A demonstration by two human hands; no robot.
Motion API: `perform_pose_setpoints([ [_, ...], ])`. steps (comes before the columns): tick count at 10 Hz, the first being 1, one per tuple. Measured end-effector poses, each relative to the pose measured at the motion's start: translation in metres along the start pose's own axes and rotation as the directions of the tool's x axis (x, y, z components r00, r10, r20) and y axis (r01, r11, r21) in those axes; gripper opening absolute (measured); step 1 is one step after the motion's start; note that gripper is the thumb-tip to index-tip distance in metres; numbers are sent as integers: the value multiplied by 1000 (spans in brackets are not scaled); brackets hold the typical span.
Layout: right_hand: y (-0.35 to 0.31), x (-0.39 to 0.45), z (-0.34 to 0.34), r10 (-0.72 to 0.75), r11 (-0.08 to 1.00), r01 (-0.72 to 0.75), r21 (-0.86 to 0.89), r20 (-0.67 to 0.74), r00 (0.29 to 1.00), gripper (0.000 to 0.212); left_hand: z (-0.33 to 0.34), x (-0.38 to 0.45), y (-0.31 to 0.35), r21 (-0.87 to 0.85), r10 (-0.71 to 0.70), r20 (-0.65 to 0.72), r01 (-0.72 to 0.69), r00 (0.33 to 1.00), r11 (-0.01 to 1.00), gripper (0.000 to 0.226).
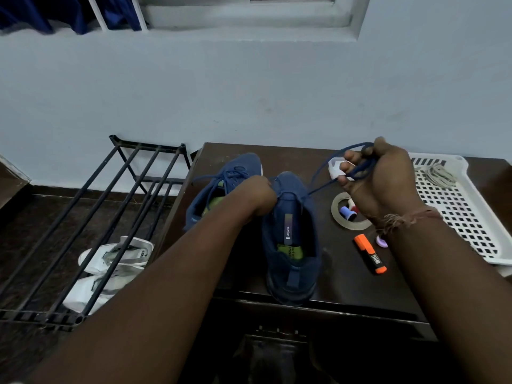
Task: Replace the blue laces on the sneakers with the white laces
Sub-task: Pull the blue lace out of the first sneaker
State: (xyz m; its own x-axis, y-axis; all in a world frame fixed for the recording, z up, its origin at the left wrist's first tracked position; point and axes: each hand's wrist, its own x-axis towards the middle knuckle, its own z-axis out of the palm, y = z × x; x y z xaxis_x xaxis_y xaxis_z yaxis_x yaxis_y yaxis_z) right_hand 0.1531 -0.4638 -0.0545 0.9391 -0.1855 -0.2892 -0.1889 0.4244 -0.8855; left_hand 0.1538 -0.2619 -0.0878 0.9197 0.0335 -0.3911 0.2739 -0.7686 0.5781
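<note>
Blue lace [322, 187] runs taut from near sneaker [291, 239] up-right to right hand [383, 176], which grips its bunched end. Left hand [259, 196] curls at that sneaker's tongue; exact hold unclear.

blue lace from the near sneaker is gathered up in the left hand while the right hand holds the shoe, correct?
Not quite: the hands are swapped. In the head view, the right hand has the thin blue lace gathered in its grip, while the left hand holds the near dark blue fabric sneaker on the dark wooden table.
</note>
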Motion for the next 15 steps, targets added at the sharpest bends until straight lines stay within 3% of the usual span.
perform_pose_setpoints([
  [1,11,3,4,-55,960,55,-275,8,998,36,1,1,3,-21,66,-24,-66,998,998,41],
  [2,34,11,8,-114,777,150,-611,98,989,33,0,3,3,-189,67,-121,-89,990,978,59],
  [3,53,14,5,-22,472,202,-858,218,976,14,-4,1,5,-248,34,-202,-85,979,965,78],
  [4,64,18,1,42,200,249,-948,262,964,7,-4,1,5,-89,31,-183,-48,983,995,62],
  [5,70,21,1,-23,158,292,-943,293,956,4,6,6,0,115,33,-53,-27,998,993,28],
  [6,75,26,0,-106,171,309,-935,294,950,30,12,13,-4,285,67,-54,-49,996,957,17],
  [7,68,27,6,-146,414,275,-868,235,961,24,11,15,-7,311,53,-70,-29,996,950,19],
  [8,35,25,24,-121,876,154,-457,101,987,25,10,12,-7,265,15,-119,17,993,964,28],
  [9,9,18,30,-26,993,33,-115,60,998,34,10,12,-6,266,-2,-103,30,995,964,24],
  [10,12,17,22,-59,956,72,-283,56,997,40,13,32,-16,372,19,-61,5,998,928,27],
  [11,31,19,7,-175,495,250,-832,186,967,35,14,34,-18,360,48,-66,-21,997,933,23],
  [12,51,17,2,15,69,279,-958,280,960,32,13,32,-19,324,51,-72,-25,996,946,16],
  [13,57,20,6,28,157,288,-945,296,955,32,12,32,-20,317,44,-70,-19,997,948,21],
  [14,48,23,19,-74,592,251,-766,258,963,25,11,31,-19,316,34,-65,-12,997,949,22],
  [15,22,20,27,-66,981,104,-165,224,972,27,13,30,-18,318,34,-59,-14,998,948,21],
])
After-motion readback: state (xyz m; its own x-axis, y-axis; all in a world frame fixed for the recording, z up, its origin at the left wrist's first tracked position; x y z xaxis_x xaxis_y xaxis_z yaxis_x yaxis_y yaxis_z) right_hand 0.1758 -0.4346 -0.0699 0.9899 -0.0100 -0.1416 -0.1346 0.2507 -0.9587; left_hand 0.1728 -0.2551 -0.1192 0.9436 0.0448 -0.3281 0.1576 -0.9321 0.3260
